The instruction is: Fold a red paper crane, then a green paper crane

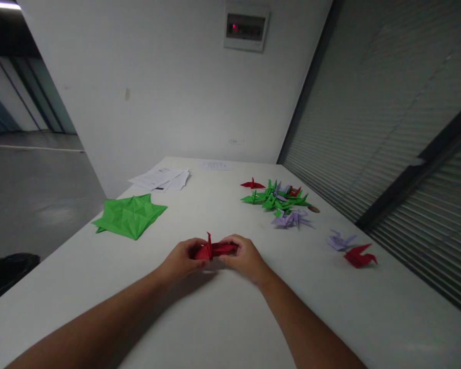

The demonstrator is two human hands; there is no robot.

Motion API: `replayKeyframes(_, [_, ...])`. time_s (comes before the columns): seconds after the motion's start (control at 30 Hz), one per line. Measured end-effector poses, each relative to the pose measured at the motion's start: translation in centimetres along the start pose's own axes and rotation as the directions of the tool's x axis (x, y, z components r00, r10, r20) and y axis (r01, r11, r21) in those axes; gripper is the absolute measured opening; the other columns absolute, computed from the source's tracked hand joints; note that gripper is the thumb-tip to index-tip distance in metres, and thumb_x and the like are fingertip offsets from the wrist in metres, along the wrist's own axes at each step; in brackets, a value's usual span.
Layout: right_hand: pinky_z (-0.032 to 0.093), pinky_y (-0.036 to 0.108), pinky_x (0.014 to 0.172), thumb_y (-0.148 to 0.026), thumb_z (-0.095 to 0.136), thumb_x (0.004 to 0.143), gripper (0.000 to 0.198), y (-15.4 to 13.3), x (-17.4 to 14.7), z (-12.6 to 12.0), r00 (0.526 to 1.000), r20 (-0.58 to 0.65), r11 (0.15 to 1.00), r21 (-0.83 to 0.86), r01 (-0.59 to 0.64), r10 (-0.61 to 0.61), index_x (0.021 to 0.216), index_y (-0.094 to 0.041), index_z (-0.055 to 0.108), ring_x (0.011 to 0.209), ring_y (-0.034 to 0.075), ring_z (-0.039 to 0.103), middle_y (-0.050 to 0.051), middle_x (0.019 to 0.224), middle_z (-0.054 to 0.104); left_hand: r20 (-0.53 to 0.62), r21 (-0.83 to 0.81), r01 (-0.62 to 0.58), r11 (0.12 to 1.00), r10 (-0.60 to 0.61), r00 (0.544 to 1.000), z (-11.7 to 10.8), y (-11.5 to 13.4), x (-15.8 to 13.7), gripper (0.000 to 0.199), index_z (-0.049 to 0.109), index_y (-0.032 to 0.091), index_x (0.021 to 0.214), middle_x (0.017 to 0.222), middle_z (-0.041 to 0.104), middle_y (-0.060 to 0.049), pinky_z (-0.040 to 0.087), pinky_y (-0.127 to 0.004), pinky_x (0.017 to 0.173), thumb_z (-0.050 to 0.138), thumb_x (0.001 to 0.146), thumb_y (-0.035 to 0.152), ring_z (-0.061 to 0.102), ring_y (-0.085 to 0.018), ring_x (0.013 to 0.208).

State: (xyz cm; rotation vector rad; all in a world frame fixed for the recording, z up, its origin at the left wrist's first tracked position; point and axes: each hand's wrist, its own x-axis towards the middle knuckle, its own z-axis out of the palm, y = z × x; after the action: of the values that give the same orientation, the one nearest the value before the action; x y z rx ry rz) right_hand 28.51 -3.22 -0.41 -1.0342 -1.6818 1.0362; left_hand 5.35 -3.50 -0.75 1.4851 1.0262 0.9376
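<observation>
A red origami crane [209, 250] is held between my two hands, just above the white table [223, 328]. My left hand [182, 259] pinches its left wing, with the thumb below and the fingers behind. On the other side, my right hand [245, 256] is closed on the right wing. The crane's narrow neck points upward between the hands, and both wings spread sideways. My fingers cover the wing tips.
Green creased paper [132, 215] lies at the left, with printed sheets [161, 178] behind it. A pile of green, purple and red cranes [272, 197] sits back right. Nearer, a purple crane [340, 241] and a red crane [359, 256] lie by the blinds [399, 113].
</observation>
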Motion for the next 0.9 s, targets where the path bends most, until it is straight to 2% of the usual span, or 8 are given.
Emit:
replayKeyframes(0.17, [0.056, 0.034, 0.078, -0.024, 0.086, 0.064, 0.040, 0.4, 0.1, 0.6, 0.996, -0.019, 0.964, 0.253, -0.078, 0.085, 0.100, -0.018, 0.070, 0.083, 0.021, 0.070, 0.006, 0.093, 0.074, 0.033, -0.222, 0.080, 0.972, -0.074, 0.997, 0.2, 0.1, -0.3, 0.044, 0.072, 0.014, 0.104, 0.090, 0.076, -0.007, 0.048, -0.027, 0.069, 0.088, 0.066, 0.031, 0.066, -0.018, 0.076])
replayKeyframes(0.33, [0.054, 0.029, 0.068, -0.026, 0.085, 0.066, 0.049, 0.4, 0.0, 1.2, 0.987, -0.053, 0.937, 0.324, -0.129, 0.154, 0.111, -0.017, 0.068, 0.071, 0.016, 0.066, 0.002, 0.081, 0.071, 0.035, -0.419, 0.176, 0.891, -0.178, 0.983, 0.4, -0.1, -0.3, 0.049, 0.071, 0.014, 0.105, 0.090, 0.077, -0.010, 0.049, -0.027, 0.068, 0.091, 0.068, 0.038, 0.068, -0.017, 0.073])
replayKeyframes(0.47, [0.056, 0.030, 0.069, -0.029, 0.085, 0.066, 0.051, 0.6, 0.1, 1.7, 0.989, -0.089, 0.940, 0.332, -0.078, 0.114, 0.113, -0.019, 0.070, 0.073, 0.015, 0.067, 0.007, 0.103, 0.069, 0.076, -0.483, 0.222, 0.847, -0.212, 0.974, 0.6, 0.2, -0.4, 0.045, 0.072, 0.012, 0.097, 0.087, 0.077, -0.010, 0.052, -0.027, 0.067, 0.093, 0.065, 0.036, 0.069, -0.018, 0.071])
replayKeyframes(0.57, [0.057, 0.030, 0.069, -0.031, 0.084, 0.064, 0.047, 0.9, 0.3, 1.9, 0.978, -0.200, 0.967, 0.254, -0.010, 0.063, 0.108, -0.020, 0.072, 0.075, 0.014, 0.068, 0.009, 0.117, 0.061, 0.045, -0.502, 0.227, 0.834, -0.237, 0.970, 0.6, 0.5, -0.6, 0.042, 0.070, 0.012, 0.092, 0.084, 0.076, -0.010, 0.054, -0.028, 0.065, 0.093, 0.064, 0.034, 0.069, -0.018, 0.068])
replayKeyframes(0.63, [0.055, 0.027, 0.064, -0.030, 0.080, 0.066, 0.041, 1.0, 0.4, 1.8, 0.960, -0.273, 0.985, 0.174, -0.014, 0.062, 0.105, -0.020, 0.074, 0.071, 0.013, 0.065, 0.006, 0.109, 0.061, 0.002, -0.521, 0.219, 0.825, -0.255, 0.967, 0.6, 0.5, -0.5, 0.039, 0.069, 0.012, 0.091, 0.081, 0.076, -0.009, 0.054, -0.027, 0.063, 0.092, 0.065, 0.030, 0.069, -0.017, 0.067])
replayKeyframes(0.7, [0.050, 0.024, 0.056, -0.031, 0.076, 0.069, 0.036, 1.0, 0.4, 1.8, 0.955, -0.278, 0.984, 0.168, -0.059, 0.105, 0.103, -0.019, 0.073, 0.062, 0.010, 0.059, 0.001, 0.090, 0.060, -0.038, -0.550, 0.215, 0.807, -0.282, 0.959, 0.5, 0.6, -0.4, 0.034, 0.068, 0.013, 0.091, 0.081, 0.076, -0.008, 0.055, -0.027, 0.064, 0.089, 0.067, 0.024, 0.069, -0.017, 0.067])
replayKeyframes(0.8, [0.044, 0.022, 0.049, -0.034, 0.073, 0.074, 0.033, 0.8, 0.2, 2.1, 0.965, -0.173, 0.957, 0.248, -0.149, 0.195, 0.102, -0.019, 0.069, 0.052, 0.010, 0.054, -0.005, 0.071, 0.055, -0.069, -0.588, 0.221, 0.778, -0.321, 0.945, 0.5, 0.7, -0.3, 0.025, 0.067, 0.013, 0.090, 0.086, 0.077, -0.010, 0.056, -0.026, 0.064, 0.084, 0.073, 0.018, 0.072, -0.018, 0.071])
replayKeyframes(0.9, [0.045, 0.023, 0.050, -0.038, 0.076, 0.074, 0.035, 0.6, 0.0, 2.8, 0.975, -0.103, 0.943, 0.294, -0.158, 0.196, 0.101, -0.018, 0.069, 0.055, 0.011, 0.058, -0.003, 0.072, 0.060, -0.064, -0.624, 0.227, 0.748, -0.339, 0.939, 0.6, 1.0, -0.3, 0.016, 0.067, 0.012, 0.089, 0.088, 0.077, -0.012, 0.057, -0.025, 0.065, 0.079, 0.078, 0.014, 0.074, -0.019, 0.072])
